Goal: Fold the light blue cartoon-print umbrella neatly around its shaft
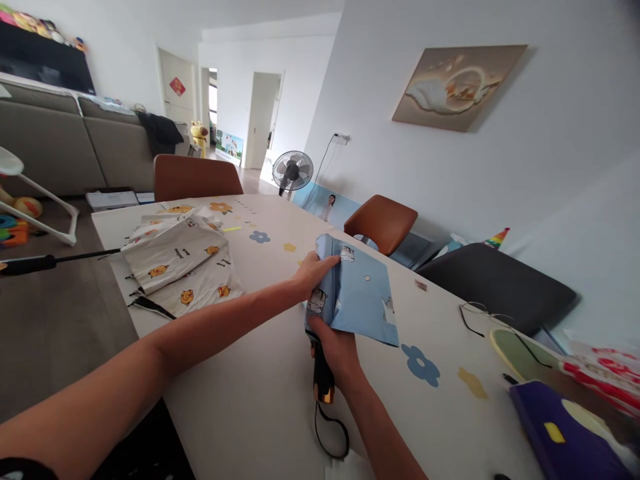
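A light blue umbrella canopy (359,293) with small cartoon prints is gathered over the white table (260,400). My left hand (314,272) pinches the fabric at its upper left edge, fingers closed on it. My right hand (336,347) is wrapped around the umbrella just below the fabric. The black and orange handle (323,385) sticks out under that hand, and a black wrist strap (331,433) loops from it onto the table.
A second umbrella (183,263), white with yellow prints, lies at the table's far left. Two brown chairs (196,177) stand at the far side. Glasses (479,312), a green round object (523,353) and a purple item (565,433) sit at the right.
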A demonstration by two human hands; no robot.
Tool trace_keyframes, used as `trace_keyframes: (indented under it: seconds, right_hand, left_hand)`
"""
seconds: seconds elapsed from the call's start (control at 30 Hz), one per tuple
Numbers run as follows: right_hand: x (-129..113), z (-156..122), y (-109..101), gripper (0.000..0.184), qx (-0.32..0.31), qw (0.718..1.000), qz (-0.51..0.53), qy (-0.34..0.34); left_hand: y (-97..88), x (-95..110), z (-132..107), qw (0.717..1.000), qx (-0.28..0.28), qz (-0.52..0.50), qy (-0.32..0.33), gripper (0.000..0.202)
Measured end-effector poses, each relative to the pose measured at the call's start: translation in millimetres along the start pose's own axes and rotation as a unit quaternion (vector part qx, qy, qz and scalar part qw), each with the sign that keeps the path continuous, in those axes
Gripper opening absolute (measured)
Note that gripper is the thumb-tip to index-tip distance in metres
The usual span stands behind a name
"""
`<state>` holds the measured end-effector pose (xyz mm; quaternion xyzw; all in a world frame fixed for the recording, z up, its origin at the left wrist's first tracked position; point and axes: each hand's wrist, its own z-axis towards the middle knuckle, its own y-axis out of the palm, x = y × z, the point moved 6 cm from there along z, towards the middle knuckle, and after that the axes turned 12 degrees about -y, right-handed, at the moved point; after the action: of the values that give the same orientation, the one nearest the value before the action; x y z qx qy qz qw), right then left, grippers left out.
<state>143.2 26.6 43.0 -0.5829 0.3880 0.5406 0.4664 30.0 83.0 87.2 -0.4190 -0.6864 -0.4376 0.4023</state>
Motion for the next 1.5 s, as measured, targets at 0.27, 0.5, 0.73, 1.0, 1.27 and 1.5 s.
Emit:
trace_keyframes:
  seconds: [0.27, 0.5, 0.73, 1.0, 1.27, 1.5]
  right_hand:
    - [-5.3, -0.5, 0.8, 0.021, -0.053, 0.995, 0.083, 0.017]
    - [-5.1, 2.8, 1.8, 0.021, -0.052, 0.991, 0.122, -0.011]
    - [-10.0, 1.4, 7.5, 0.037, -0.057, 0.970, 0.236, -0.001]
    - [-4.4, -5.2, 15.6, 0.030, -0.129, 0.943, 0.297, 0.081]
    - [12.1, -1.9, 11.2, 0.015, -0.023, 0.991, 0.112, 0.068]
    - [16.2, -5.7, 17.6, 0.021, -0.046, 0.995, 0.066, 0.066]
  left_hand:
    - [9.0, -11.7, 4.2, 0.938, -0.244, -0.201, -0.145, 0.035]
    - [16.5, -10.5, 2.7, 0.928, -0.255, -0.224, -0.156, 0.029]
    - [13.2, -0.3, 0.4, 0.943, -0.231, -0.210, -0.115, 0.029]
    - [14.0, -14.8, 2.9, 0.927, -0.255, -0.213, -0.172, 0.033]
    - [-5.0, -31.5, 23.9, 0.973, -0.092, -0.158, -0.143, 0.039]
    - [-19.2, -52.0, 32.3, 0.973, -0.021, -0.106, -0.205, 0.041]
